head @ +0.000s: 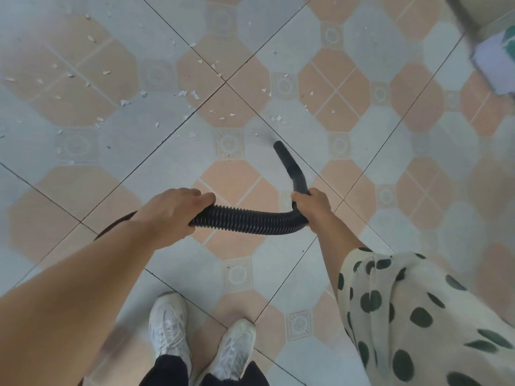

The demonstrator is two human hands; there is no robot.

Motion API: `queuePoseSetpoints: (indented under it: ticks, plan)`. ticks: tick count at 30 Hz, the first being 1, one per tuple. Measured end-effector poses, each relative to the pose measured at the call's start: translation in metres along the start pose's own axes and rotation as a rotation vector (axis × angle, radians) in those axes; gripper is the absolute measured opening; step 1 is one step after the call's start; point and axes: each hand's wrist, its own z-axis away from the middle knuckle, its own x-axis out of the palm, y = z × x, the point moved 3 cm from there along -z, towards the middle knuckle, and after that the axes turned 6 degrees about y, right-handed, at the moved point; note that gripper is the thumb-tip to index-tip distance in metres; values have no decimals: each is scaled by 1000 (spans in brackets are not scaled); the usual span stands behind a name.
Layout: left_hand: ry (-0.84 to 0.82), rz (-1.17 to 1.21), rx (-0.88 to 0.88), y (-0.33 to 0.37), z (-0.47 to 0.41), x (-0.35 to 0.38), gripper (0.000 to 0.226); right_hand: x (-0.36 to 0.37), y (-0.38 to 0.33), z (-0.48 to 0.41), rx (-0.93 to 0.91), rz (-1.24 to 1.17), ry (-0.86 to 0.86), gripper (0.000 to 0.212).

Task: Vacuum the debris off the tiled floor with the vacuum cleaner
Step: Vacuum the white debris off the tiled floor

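All fingers (205, 196) curl round the hose (245, 220)

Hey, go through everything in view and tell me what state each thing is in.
ribbed hose: bowed between the two hands.
left hand: grips the hose.
right hand: grips the hose end by the nozzle.
nozzle: tip points toward the debris, short of it.
white debris: scattered on the tiled floor, not yet picked up.

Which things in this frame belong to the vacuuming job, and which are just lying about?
Job: black hose, gripped by left hand and right hand; its nozzle; white debris on the tiled floor.
Not part: blurred pale object at upper right; white shoes.
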Motion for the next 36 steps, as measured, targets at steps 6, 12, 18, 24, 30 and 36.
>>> queuePoseSetpoints:
  ticks: [6,12,18,24,30,36]
  plan:
    - [-25,-8,54,12,-14,13,28,-9,9,-15,-27,-17,21,25]
    - [-25,-59,23,18,-40,4,24,-22,-21,-40,-94,31,35,24]
    - [-34,-33,-29,38,-72,3,23,-40,-42,-74,-170,112,-19,28]
    - [-40,4,-94,82,-102,3,20,-76,-50,-105,-124,159,-93,30]
    - [-16,25,-102,120,-145,-2,18,-120,-52,-144,-73,182,-24,36]
    - [-27,31,-163,133,-178,1,21,-135,-78,-180,-166,245,-5,45]
